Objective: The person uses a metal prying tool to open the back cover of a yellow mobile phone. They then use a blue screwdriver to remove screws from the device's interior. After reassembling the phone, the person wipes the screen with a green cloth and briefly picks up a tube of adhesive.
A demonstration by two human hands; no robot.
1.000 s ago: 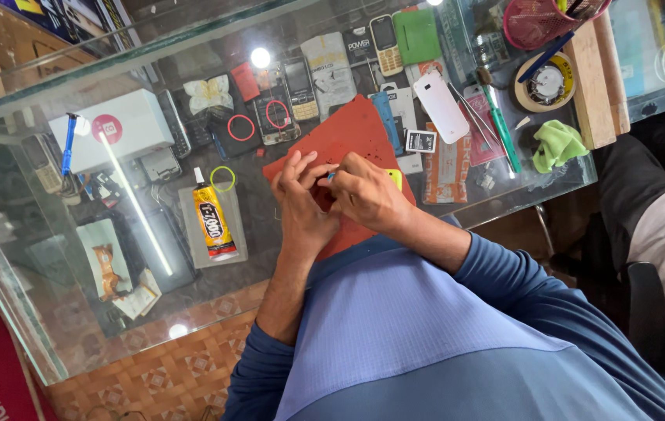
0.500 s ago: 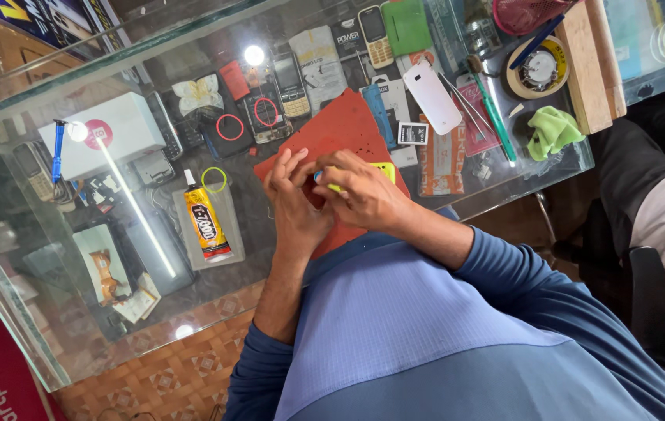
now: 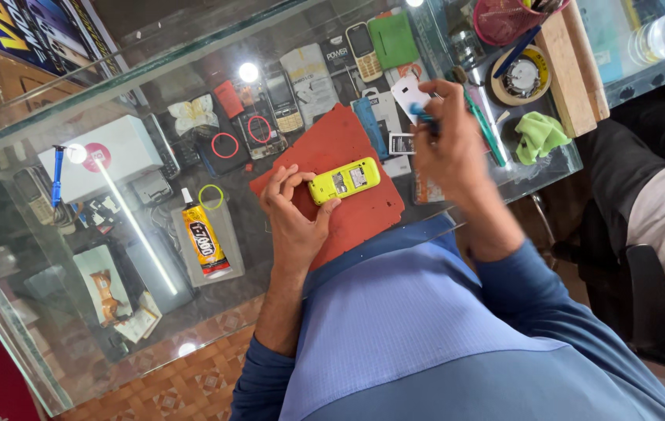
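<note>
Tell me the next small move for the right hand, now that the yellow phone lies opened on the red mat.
Probably bring the right hand back over the yellow phone. The left hand steadies that phone on the red mat, its insides exposed, while the right hand sits off to the side with a blue-handled tool in its grip.

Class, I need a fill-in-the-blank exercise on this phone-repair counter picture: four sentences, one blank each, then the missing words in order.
1. The left hand steadies a small ____-coloured phone with its back cover off.
2. The phone lies on a ____ work mat.
3. The right hand reaches away from the phone towards a ____-handled tool.
4. The tube of glue lies on the glass counter to the ____ of the mat in the picture.

Missing words: yellow-green; red; blue; left
</note>
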